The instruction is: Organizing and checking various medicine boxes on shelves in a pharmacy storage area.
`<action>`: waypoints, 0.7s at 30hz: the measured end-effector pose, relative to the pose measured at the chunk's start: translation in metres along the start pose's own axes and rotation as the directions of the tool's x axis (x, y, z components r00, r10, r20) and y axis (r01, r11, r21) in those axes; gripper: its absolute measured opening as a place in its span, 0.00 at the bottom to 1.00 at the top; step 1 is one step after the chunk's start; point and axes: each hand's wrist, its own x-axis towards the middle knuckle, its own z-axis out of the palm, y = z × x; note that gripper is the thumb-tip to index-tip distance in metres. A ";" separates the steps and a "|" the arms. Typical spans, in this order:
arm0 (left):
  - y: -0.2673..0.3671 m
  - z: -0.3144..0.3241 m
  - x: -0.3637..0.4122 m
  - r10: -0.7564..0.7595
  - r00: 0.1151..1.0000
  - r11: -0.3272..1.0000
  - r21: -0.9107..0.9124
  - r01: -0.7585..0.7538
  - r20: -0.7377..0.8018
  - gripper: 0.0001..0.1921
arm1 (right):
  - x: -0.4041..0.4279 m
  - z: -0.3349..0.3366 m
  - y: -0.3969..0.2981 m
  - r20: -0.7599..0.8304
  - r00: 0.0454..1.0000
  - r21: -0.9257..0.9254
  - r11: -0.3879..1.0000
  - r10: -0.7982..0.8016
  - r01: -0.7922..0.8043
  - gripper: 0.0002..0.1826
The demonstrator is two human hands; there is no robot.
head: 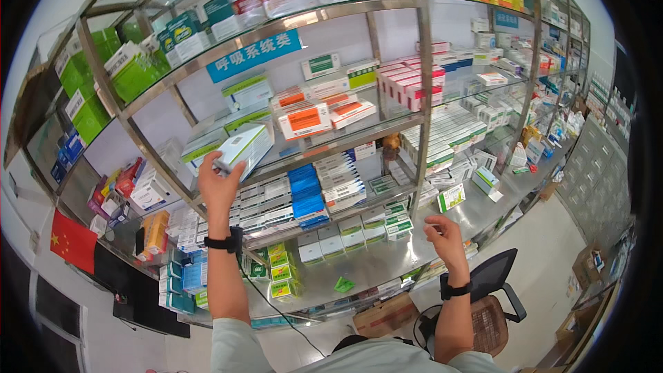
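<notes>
My left hand (220,184) grips a white medicine box with a green and blue edge (243,149) at the left part of the middle glass shelf. The box is tilted, beside and in front of similar green-striped boxes (247,92). To its right lie white and orange boxes (304,120). My right hand (444,238) is raised over the front of the steel counter with its fingers curled and apart, holding nothing. Nearest to it are a white and green box (451,197) and a stack of green and white boxes (399,225).
Metal shelf uprights (422,88) and shelf edges frame the medicine boxes. Below, blue boxes (307,197) stand on a lower shelf and yellow-green boxes (282,273) on the steel counter (373,264). A black cable (274,308) hangs near my left forearm. An office chair (489,316) stands at the lower right.
</notes>
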 end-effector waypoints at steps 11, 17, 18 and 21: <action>0.064 -0.034 -0.122 0.053 0.905 0.759 -0.606 0.238 0.422 0.38 | -0.023 -0.015 -0.030 0.051 0.998 0.186 0.982 -0.048 0.038 0.09; 0.097 -0.010 -0.186 0.058 0.731 0.784 -0.485 0.388 0.680 0.50 | -0.035 0.026 -0.054 0.138 0.977 0.285 0.951 -0.163 0.118 0.15; 0.097 -0.006 -0.195 0.050 0.707 0.769 -0.478 0.423 0.706 0.50 | -0.041 0.031 -0.059 0.167 0.971 0.321 0.941 -0.171 0.111 0.18; 0.101 0.001 -0.212 0.094 0.654 0.771 -0.471 0.429 0.751 0.50 | -0.054 0.034 -0.072 0.168 0.930 0.241 0.928 -0.327 0.283 0.24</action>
